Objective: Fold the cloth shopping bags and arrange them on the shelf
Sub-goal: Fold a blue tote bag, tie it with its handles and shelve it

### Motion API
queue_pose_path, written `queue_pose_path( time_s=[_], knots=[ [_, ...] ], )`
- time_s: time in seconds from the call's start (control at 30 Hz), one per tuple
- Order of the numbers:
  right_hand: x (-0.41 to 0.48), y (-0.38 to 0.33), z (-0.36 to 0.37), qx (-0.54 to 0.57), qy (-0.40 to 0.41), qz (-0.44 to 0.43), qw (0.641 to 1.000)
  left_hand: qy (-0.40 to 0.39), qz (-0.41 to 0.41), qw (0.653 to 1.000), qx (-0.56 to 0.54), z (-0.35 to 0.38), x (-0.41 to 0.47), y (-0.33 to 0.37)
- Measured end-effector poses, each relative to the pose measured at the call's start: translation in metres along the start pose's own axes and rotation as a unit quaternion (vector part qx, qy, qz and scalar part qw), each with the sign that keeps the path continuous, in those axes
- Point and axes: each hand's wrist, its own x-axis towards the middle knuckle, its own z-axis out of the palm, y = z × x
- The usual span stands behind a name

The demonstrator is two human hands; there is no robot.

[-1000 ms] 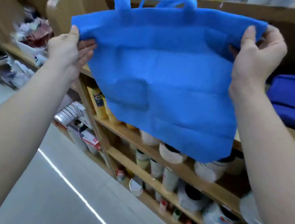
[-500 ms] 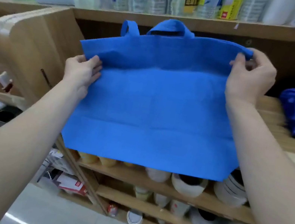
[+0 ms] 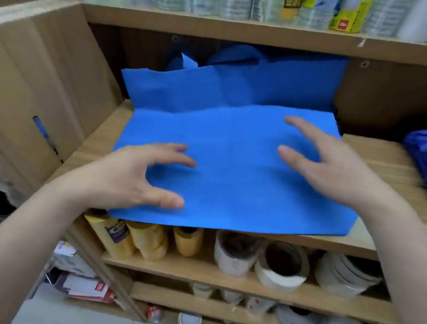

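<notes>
Two hands over blue bag, neither gripping: L hand fingers spread, slightly bent; R hand fingers straight, splayed. Contact w/ cloth unclear. Bag flat on shelf, near edge overhanging shelf front, far end bunched at shelf back.

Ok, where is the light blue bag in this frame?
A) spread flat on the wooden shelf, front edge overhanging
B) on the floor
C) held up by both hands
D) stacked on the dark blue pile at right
A: the light blue bag lies flat on the shelf, near edge past the lip, left hand and right hand open over it.
</notes>
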Motion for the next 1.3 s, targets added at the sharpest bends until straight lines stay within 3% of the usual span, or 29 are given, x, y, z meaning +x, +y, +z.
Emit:
queue_pose_path(
  time_s=[0.07,0.17,0.27,0.4,0.5,0.6,0.7,0.8,0.93,1.03,1.1,1.2,1.3],
  knots=[
    [-0.022,0.0,0.001,-0.06,-0.121,-0.034,0.99,-0.102,0.003,0.984,0.145,0.005,-0.014,-0.009],
    [-0.04,0.009,0.005,-0.185,-0.251,-0.063,0.948,-0.107,0.002,0.953,0.283,0.01,-0.024,-0.021],
    [-0.044,0.019,0.0,-0.236,-0.278,-0.084,0.927,-0.1,0.007,0.965,0.243,0.002,-0.029,-0.03],
    [-0.049,0.03,-0.009,-0.22,-0.273,-0.106,0.93,-0.057,-0.026,0.997,0.049,-0.018,-0.038,-0.04],
    [-0.056,0.032,-0.019,-0.09,-0.233,-0.086,0.965,0.057,-0.081,0.99,-0.098,-0.02,-0.041,-0.044],
    [-0.064,0.034,-0.022,0.027,-0.12,-0.031,0.992,0.169,-0.11,0.97,-0.135,-0.012,-0.04,-0.042],
    [-0.07,0.031,-0.02,0.12,0.005,0.028,0.992,0.252,-0.123,0.952,-0.126,-0.002,-0.042,-0.041],
    [-0.075,0.029,-0.013,0.185,0.077,0.067,0.977,0.309,-0.15,0.935,-0.093,0.005,-0.04,-0.041],
    [-0.072,0.037,0.0,0.089,0.183,0.093,0.975,0.358,-0.147,0.922,0.036,0.012,-0.034,-0.037],
    [-0.071,0.034,0.006,-0.011,0.162,0.039,0.986,0.306,-0.056,0.935,0.168,0.012,-0.03,-0.032],
    [-0.071,0.031,0.009,-0.079,0.128,0.008,0.988,0.229,0.002,0.939,0.256,0.009,-0.028,-0.034],
    [-0.071,0.031,0.009,-0.173,0.038,-0.021,0.984,0.101,0.006,0.975,0.195,0.006,-0.029,-0.036],
    [-0.073,0.03,-0.002,-0.137,-0.053,0.0,0.989,0.032,0.002,0.991,0.131,0.001,-0.034,-0.04]
  ],
)
